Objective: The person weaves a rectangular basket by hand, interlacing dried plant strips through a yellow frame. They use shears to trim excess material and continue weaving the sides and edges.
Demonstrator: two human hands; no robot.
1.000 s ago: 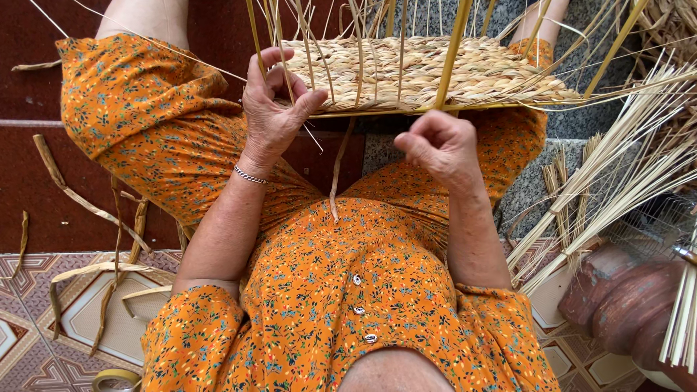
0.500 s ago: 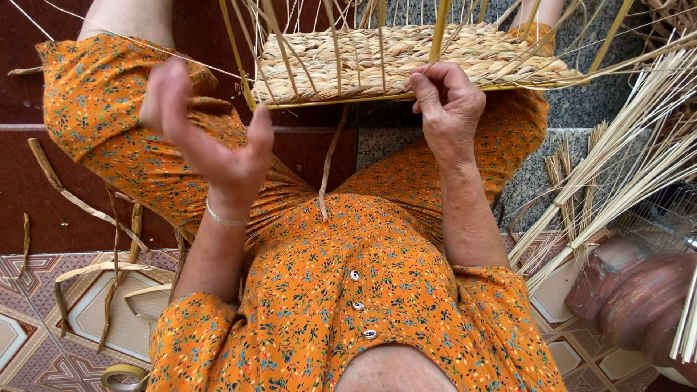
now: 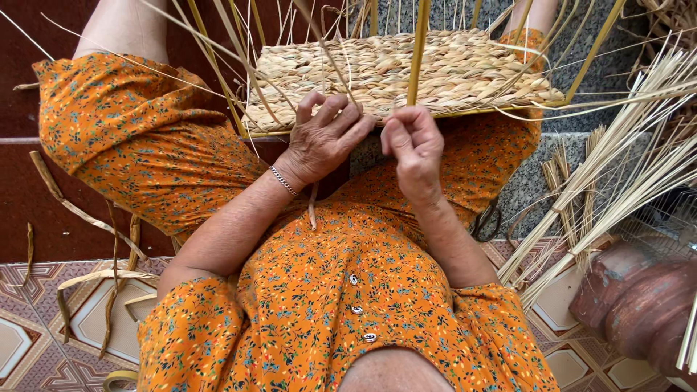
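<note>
A person in an orange flowered dress (image 3: 327,290) fills the lower and left frame, seen from above, seated. Across the knees at upper centre rests one woven straw mat (image 3: 435,72), flat, with yellow stakes (image 3: 417,51) rising from its near edge; about five thick ones show, plus many thin strands. One loose bundle of pale reeds (image 3: 617,167) fans across the right side. One brown clay pot (image 3: 639,305) sits lower right. Dry strips (image 3: 87,279) lie on the tiled floor at lower left.

Both hands meet at the mat's near edge, centre frame. The left hand (image 3: 323,141) has fingers spread and curled over the edge, touching the weave. The right hand (image 3: 414,145) is pinched closed, apparently on a thin strand, though the strand itself is too fine to confirm.

To weave well here, it seems best to keep the strand taut and press each pass snug against the stakes.
</note>
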